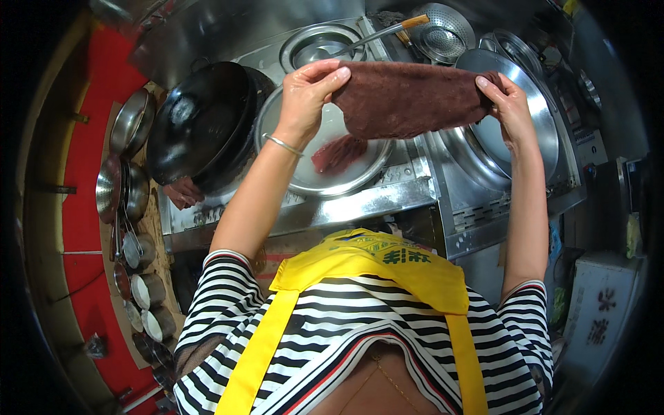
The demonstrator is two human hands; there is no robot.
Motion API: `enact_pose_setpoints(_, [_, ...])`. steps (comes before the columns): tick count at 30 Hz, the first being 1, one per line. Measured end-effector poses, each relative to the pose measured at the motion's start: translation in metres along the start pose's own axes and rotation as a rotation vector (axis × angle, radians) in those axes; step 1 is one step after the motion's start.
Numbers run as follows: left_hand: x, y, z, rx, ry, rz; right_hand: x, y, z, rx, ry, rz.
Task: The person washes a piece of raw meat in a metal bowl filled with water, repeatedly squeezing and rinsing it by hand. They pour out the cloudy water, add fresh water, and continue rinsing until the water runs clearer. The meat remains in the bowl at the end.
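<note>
A wet brown cloth (415, 101) hangs stretched between my two hands, above the worktop. My left hand (311, 96) pinches one end between thumb and fingers. The opposite end is gripped by my right hand (506, 104). Below the cloth sits a wide metal basin (332, 191) of cloudy water. A reddish cloth (340, 155) lies partly under that water. The raised cloth hides part of the basin's far right side.
A large black wok (202, 119) leans at the left, beside a folded brown cloth (183, 193). Behind the basin, a long-handled ladle (384, 35) rests across a metal bowl (290, 52). A perforated strainer (446, 31) and a big steel wok (544, 140) stand right. Seasoning pots (148, 290) line the left shelf.
</note>
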State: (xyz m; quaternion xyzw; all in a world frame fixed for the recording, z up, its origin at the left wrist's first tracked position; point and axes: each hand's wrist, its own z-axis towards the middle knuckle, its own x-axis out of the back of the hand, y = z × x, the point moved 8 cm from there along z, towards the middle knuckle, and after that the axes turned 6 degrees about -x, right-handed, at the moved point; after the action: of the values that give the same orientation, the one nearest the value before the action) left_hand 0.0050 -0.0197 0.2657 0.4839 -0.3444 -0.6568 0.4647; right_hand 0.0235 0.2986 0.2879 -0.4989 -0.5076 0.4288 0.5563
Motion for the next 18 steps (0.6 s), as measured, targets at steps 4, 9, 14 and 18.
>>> enact_pose_setpoints(4, [-0.036,-0.019,-0.014,0.021,0.141,0.1,-0.018,0.027,-0.017,-0.168,0.071,0.082])
enact_pose_setpoints(9, [-0.147,-0.042,-0.079,-0.496,-0.503,0.648,-0.08,0.076,-0.064,-0.371,-0.156,0.752])
enact_pose_setpoints(14, [-0.214,0.003,-0.136,-0.542,-1.161,0.537,-0.01,0.134,-0.105,-0.34,0.15,0.916])
enact_pose_setpoints(18, [-0.19,0.107,-0.14,-0.623,-1.39,0.577,0.087,0.117,-0.158,-0.129,0.484,0.856])
